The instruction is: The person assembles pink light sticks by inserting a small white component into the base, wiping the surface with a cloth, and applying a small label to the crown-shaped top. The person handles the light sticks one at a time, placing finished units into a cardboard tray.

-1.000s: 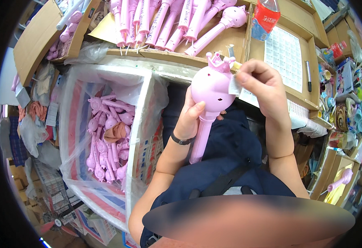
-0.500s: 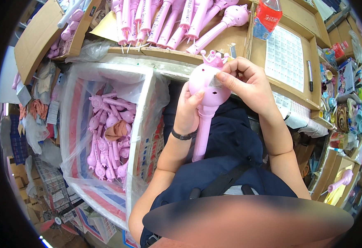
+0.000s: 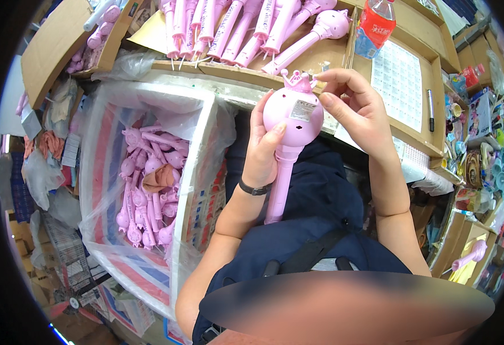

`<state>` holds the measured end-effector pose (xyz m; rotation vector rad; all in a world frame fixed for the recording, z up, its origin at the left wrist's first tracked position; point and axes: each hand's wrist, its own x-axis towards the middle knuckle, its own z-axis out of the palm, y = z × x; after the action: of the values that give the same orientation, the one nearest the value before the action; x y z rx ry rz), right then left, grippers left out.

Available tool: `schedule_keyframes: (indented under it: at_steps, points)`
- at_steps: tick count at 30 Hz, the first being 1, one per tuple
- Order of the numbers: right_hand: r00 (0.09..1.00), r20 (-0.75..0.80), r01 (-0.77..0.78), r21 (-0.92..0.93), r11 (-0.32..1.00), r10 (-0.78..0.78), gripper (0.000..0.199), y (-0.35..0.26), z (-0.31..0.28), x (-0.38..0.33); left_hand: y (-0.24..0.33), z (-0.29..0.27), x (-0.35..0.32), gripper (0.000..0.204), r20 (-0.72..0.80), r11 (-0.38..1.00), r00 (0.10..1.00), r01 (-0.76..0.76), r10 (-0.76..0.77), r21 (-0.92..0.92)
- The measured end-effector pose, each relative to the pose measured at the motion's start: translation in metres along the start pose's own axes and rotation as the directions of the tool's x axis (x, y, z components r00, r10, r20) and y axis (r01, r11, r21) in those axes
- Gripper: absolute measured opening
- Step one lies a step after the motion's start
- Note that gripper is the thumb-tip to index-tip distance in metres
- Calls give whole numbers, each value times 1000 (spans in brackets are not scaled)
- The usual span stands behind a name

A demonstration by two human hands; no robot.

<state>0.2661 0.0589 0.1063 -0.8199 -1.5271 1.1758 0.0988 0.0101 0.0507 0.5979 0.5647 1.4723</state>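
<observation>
A pink toy wand [image 3: 283,187] with a round head and a small crown stands upright, slightly tilted, in front of my body. My left hand [image 3: 262,146] is closed around the lower part of the ball-shaped head, thumb across its front. A small silver-grey printed label [image 3: 302,110] sits on the head, with a dark cross-shaped hole below it. Beside the head, on its right, my right hand [image 3: 358,115] has its thumb and fingers apart, close to the crown. Nothing shows between those fingers.
Many similar pink wands [image 3: 289,49] lie in a cardboard tray at the far side. A plastic-lined bin [image 3: 203,132] on the left holds more. A red-labelled bottle [image 3: 374,29], a printed sheet [image 3: 398,80] and a black marker [image 3: 431,109] are at the far right.
My right hand has moved off the head to the right, its fingers parting. The label, partly covered before, now shows whole. My left hand still holds the wand.
</observation>
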Motion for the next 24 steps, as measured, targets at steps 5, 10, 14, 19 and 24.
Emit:
schedule_keyframes:
  at_steps: [5, 10, 14, 19, 24]
  points:
    - [994, 73, 96, -281, 955, -78, 17, 8, 4, -8, 0, 0, -1, 67, 0, 1000, 1000, -16, 16, -15]
    - [934, -7, 349, -187, 918, -356, 12, 1, 9, -12, -2, -3, -1, 65, -35, 999, 999, -8, 10, 37]
    - [979, -138, 162, 56, 985, -153, 8, -13, 5, -14, -3, -6, 0, 63, -53, 1000, 998, 24, -24, 14]
    - [999, 19, -30, -155, 987, 34, 10, 1, 10, -6, -1, -8, 0, 63, 23, 999, 1000, 14, -15, 32]
    - [999, 41, -11, -255, 967, 22, 11, 13, 11, -10, 1, -8, 1, 63, 20, 998, 1000, -12, 11, 56]
